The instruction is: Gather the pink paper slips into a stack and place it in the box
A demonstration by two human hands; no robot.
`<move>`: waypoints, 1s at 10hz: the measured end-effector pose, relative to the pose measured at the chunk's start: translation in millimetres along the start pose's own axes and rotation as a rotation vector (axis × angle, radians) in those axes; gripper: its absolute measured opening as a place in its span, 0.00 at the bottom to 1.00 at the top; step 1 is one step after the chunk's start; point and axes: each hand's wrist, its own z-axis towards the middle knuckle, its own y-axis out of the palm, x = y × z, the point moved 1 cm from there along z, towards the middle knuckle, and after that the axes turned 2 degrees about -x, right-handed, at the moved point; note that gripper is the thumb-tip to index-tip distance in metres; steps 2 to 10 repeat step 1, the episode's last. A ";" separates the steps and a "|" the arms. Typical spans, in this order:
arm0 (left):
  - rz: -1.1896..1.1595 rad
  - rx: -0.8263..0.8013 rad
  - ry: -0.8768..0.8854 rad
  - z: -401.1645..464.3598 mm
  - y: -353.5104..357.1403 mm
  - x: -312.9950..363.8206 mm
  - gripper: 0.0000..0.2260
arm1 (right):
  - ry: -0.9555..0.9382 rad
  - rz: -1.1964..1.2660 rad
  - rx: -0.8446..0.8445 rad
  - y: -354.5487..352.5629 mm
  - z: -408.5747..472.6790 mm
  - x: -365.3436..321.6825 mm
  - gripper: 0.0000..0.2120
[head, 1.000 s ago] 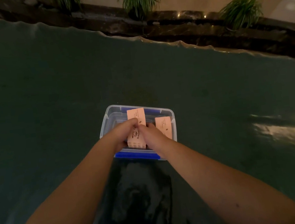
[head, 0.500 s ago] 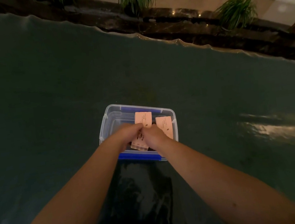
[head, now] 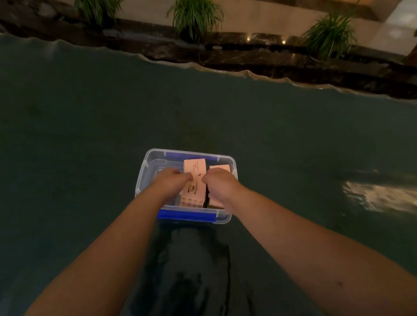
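Pink stack (head: 195, 180) (long axis pointing away) inside box (head: 150, 162).

Clear, colourless plastic for the box (head: 141, 178), with bright blue latches along its near and far rims. Pale pink for the paper slips (head: 194, 168) inside, printed with small dark text and a dark emblem. Dark grey-green across the table (head: 66, 122), glossy, with a pale patch of reflected light toward the right edge. Beyond the far edge, green striped leaves on the plants (head: 194, 10), above a dark mottled stone ledge (head: 254, 47) and cream wall.
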 end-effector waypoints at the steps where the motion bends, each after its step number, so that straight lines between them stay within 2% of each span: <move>1: 0.101 0.094 0.073 -20.6 -2.3 9.9 0.06 | -0.041 0.026 -0.008 -16.4 -15.3 2.7 0.10; 10: 0.101 0.094 0.073 -20.6 -2.3 9.9 0.06 | -0.041 0.026 -0.008 -16.4 -15.3 2.7 0.10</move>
